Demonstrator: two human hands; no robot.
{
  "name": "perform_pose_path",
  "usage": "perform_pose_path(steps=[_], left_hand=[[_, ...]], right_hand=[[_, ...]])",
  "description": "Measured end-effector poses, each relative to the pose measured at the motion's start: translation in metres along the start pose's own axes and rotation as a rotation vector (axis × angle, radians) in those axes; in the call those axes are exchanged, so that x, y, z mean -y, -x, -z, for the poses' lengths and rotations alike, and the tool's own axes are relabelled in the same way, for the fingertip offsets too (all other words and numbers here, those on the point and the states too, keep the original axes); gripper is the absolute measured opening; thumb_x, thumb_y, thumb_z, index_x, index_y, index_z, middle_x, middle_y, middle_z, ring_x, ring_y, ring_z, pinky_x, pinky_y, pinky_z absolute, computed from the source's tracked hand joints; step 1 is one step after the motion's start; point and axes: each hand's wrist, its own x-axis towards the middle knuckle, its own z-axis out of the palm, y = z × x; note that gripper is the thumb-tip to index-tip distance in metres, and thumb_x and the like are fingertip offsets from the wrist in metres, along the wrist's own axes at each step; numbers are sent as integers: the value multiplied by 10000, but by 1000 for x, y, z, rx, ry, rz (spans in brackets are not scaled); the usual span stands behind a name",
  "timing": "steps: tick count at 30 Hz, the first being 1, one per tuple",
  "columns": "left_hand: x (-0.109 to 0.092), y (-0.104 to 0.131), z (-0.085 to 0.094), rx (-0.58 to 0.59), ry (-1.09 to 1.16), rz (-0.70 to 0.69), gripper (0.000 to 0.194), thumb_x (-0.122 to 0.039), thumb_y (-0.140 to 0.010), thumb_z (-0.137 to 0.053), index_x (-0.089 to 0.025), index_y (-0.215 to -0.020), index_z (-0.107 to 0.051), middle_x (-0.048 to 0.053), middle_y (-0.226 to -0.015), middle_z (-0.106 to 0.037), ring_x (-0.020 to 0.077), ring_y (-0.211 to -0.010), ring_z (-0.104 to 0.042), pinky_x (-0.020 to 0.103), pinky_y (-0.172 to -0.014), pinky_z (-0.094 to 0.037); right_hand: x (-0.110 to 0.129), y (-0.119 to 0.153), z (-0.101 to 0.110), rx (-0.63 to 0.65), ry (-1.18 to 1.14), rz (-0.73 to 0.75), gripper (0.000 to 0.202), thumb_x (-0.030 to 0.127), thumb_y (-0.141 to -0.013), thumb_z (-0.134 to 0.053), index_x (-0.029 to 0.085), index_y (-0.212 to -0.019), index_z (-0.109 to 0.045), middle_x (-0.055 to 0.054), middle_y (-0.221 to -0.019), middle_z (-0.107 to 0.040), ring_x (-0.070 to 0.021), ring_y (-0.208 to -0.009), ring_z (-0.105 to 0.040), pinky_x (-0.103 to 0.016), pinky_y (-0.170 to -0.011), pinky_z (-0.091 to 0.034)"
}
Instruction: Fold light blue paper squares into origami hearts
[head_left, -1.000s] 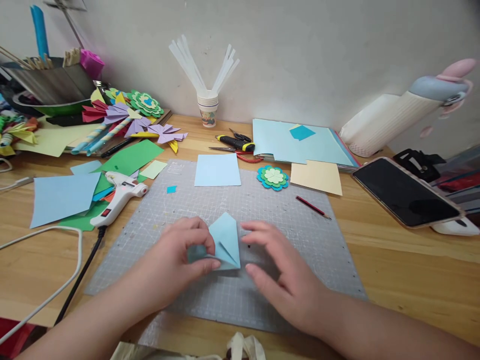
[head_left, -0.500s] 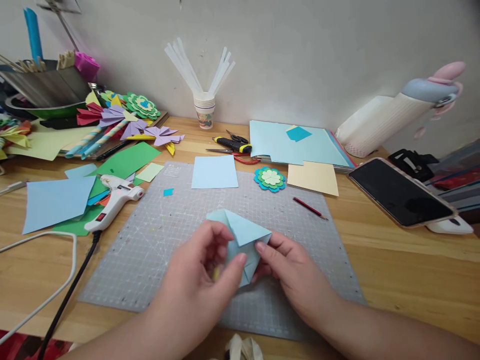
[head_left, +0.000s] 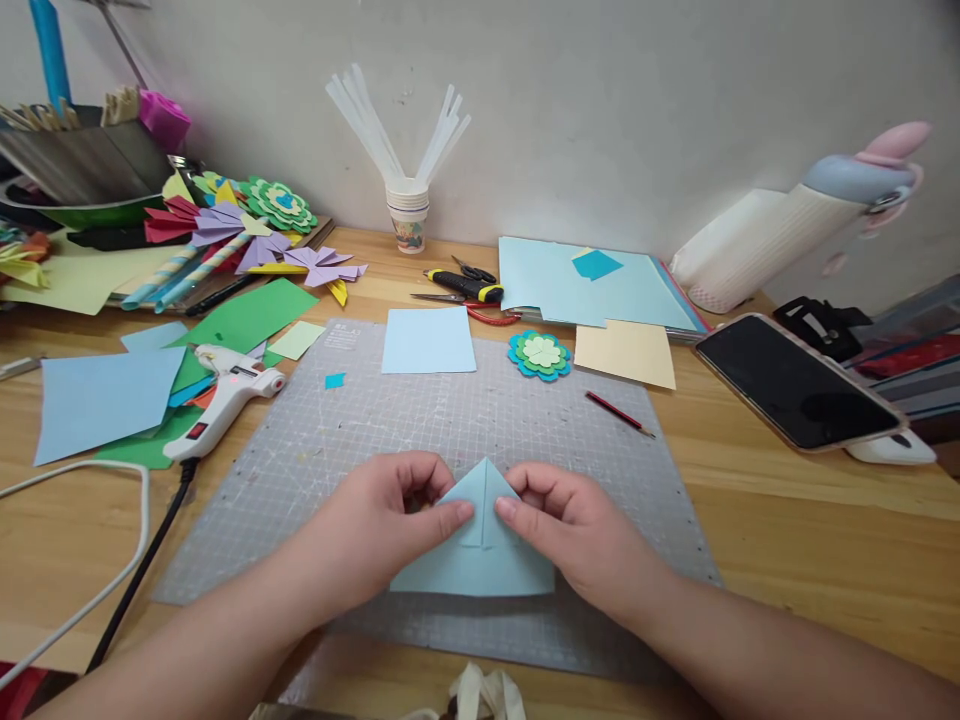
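Light-blue folded paper [head_left: 472,572] lay at near centre of cutting mat [head_left: 600,440]. Left hand [head_left: 397,520] and right hand [head_left: 577,520] pinched its sloped edges. Risk: uneven pull, skewed centre crease.

Single head view; looks forward and down, seemingly from close.

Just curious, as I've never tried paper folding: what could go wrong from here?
The light blue folded paper is pinched by the left hand and right hand near its peak, so uneven pressure might skew the centre seam. Its loose lower edge could crease. The white glue gun's black cord runs near the left forearm, which might snag it.
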Motion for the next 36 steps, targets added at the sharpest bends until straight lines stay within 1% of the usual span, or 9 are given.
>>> perform_pose_path(steps=[2, 5, 7, 8, 13, 18, 24, 27, 36], left_hand=[[1, 3, 1, -139, -168, -174, 209, -345, -780, -601, -194, -657, -525, -42, -623, -521, 122, -598, -477, 246, -567, -366], [4, 8, 2, -379, -609, -665, 113, -179, -846, -538, -211, -738, -553, -21, -738, -613, 152, -728, -535, 295, -684, -373], [8, 10, 2, -448, -874, -917, 138, -125, -885, -498, -214, -799, -561, -6, -805, -639, 166, -781, -535, 325, -723, -348], [11, 10, 2, -454, -971, -969, 148, -119, -900, -484, -210, -813, -561, 3, -822, -643, 173, -792, -531, 335, -730, -341], [25, 5, -3, -365, -1224, -862, 216, -90, -911, -418, -201, -774, -543, 22, -802, -607, 204, -762, -506, 358, -721, -345], [34, 12, -10, -267, -1238, -783, 193, -68, -883, -450, -190, -777, -556, 13, -766, -585, 204, -720, -505, 373, -753, -366], [42, 24, -11, -251, -1125, -888, 251, -102, -929, -396, -166, -971, -635, 13, -762, -621, 187, -726, -553, 369, -788, -385], [43, 25, -10, -264, -1096, -906, 268, -111, -928, -392, -178, -971, -648, 17, -783, -639, 182, -761, -574, 364, -807, -401], [59, 28, -6, -291, -1109, -944, 329, -121, -943, -343, -160, -1091, -634, 42, -860, -672, 204, -834, -596, 385, -847, -384]], right_hand=[[-1, -1, 1, -103, 177, 168, 152, 292, -885, -554, 184, -786, -594, 27, -650, -540, -114, -595, -495, -237, -549, -409], [2, 0, 3, -238, 498, 613, 140, 123, -861, -529, 217, -895, -628, -26, -867, -667, -172, -817, -602, -325, -743, -476], [3, -1, 4, -300, 662, 812, 223, 54, -827, -517, 225, -937, -609, -40, -926, -666, -190, -874, -593, -370, -799, -458], [3, -1, 5, -316, 727, 844, 233, 36, -812, -513, 220, -928, -596, -41, -915, -656, -193, -864, -582, -378, -797, -447], [-5, -6, 5, -210, 1005, 729, 179, 34, -797, -525, 197, -845, -583, -43, -933, -621, -204, -888, -523, -385, -816, -391], [-8, -1, 0, -50, 1050, 651, 154, 77, -830, -559, 179, -920, -632, -47, -939, -650, -202, -879, -545, -381, -821, -405], [-12, 14, -4, -66, 1119, 787, 222, 99, -915, -490, 143, -1064, -649, -79, -1114, -698, -219, -1028, -600, -411, -1014, -366], [-17, 18, -4, -59, 1124, 812, 243, 115, -916, -493, 149, -1103, -645, -75, -1182, -686, -225, -1093, -594, -420, -1065, -342], [-20, 17, -6, 0, 1106, 780, 231, 122, -906, -508, 153, -1087, -649, -101, -1131, -689, -239, -1035, -605, -420, -943, -450]])
